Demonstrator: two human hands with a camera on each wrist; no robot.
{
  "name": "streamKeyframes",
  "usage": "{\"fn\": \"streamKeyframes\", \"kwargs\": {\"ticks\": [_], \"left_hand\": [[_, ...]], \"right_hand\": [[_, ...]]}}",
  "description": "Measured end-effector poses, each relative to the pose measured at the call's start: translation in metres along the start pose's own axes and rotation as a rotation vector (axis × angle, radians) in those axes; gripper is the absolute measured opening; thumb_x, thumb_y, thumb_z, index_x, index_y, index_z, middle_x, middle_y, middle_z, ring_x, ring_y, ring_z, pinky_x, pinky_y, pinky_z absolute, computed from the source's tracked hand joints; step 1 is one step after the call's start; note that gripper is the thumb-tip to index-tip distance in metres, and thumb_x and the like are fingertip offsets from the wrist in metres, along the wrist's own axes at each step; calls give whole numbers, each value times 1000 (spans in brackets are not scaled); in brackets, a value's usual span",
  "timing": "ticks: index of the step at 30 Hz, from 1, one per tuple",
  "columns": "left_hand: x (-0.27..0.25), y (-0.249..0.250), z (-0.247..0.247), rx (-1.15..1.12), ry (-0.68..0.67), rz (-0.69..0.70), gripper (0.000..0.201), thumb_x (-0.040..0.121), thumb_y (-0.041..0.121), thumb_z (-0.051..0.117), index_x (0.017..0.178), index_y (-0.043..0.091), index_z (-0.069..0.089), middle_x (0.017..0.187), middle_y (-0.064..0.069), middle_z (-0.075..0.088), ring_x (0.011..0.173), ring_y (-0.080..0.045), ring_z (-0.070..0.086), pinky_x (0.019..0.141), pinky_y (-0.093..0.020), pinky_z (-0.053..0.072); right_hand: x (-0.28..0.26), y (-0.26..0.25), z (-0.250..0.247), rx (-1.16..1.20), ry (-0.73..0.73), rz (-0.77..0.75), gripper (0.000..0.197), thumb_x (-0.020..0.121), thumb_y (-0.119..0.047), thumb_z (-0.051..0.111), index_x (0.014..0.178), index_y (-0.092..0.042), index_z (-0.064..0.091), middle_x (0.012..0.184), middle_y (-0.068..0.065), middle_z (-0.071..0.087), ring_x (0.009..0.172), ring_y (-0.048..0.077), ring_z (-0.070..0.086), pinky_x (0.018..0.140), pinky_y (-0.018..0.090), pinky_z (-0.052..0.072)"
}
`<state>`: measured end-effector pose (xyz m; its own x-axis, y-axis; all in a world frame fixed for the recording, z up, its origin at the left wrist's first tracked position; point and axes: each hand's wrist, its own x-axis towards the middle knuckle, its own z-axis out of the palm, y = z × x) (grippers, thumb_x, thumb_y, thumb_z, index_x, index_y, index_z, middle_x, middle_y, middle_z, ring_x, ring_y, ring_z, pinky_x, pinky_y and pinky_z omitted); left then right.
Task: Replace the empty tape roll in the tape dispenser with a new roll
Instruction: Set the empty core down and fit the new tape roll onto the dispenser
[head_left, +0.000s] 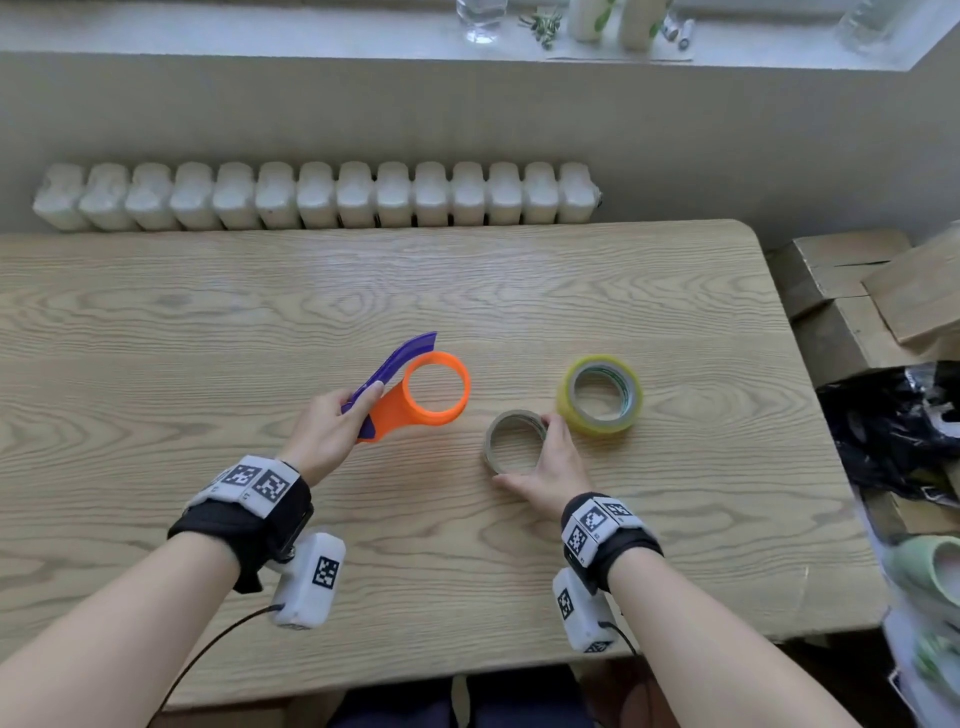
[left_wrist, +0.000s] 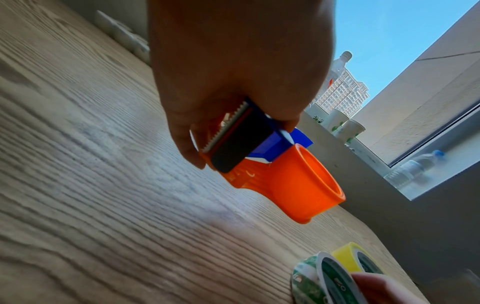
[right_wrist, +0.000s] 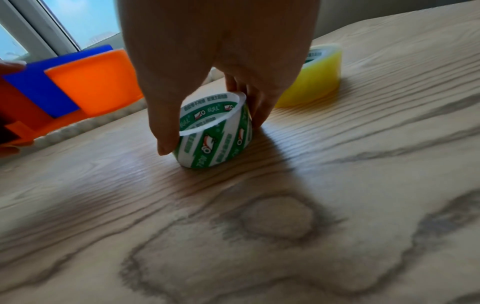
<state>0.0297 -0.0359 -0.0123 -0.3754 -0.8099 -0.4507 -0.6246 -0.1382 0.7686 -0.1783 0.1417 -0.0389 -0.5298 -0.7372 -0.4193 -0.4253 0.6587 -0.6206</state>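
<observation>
Two rolls on the tabletop (head_left: 519, 291), dispenser hub bare

Left hand (head_left: 327, 431) fingers pinch the orange dispenser (head_left: 421, 395) by its blade end, held just above the wood. Right hand (head_left: 556, 467) fingers curl around the empty core (head_left: 514, 439), tilted on the tabletop just beside the yellow new roll (head_left: 600, 395). Removal looks finished; next, release the core, grasp the new roll and slide it onto the hub.

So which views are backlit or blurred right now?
Left wrist: the window backlights the left hand, which is dark; the table is smeared. Right wrist: the right hand is shadowed, the foreground soft, the empty roll readable. Head: evenly lit, bowed at the edges.
</observation>
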Motion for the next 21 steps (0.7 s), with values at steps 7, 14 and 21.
{"fn": "streamKeyframes", "kwargs": {"ticks": [7,14,21], "left_hand": [[-8,7,6,-76,-10,-5,48,79,63,54,70,17,63,60,-1,58,65,-22,60,82,-49,53],[-16,23,17,-156,-52,-14,46,88,50,55,74,7,63,63,-5,57,64,-23,60,89,-54,53],[-13,38,39,-145,-105,-24,79,56,79,54,76,4,65,63,-4,60,66,-25,62,90,-57,51]], "right_hand": [[0,1,2,-14,-23,16,109,56,-34,87,140,-9,23,144,8,35,134,22,37,111,28,30],[-8,-1,-16,-18,17,-27,113,59,-41,84,147,-14,18,152,3,27,141,16,28,114,29,28],[-13,7,-52,-22,166,-74,91,69,-40,78,142,-15,29,144,3,38,133,17,40,108,27,32]]}}
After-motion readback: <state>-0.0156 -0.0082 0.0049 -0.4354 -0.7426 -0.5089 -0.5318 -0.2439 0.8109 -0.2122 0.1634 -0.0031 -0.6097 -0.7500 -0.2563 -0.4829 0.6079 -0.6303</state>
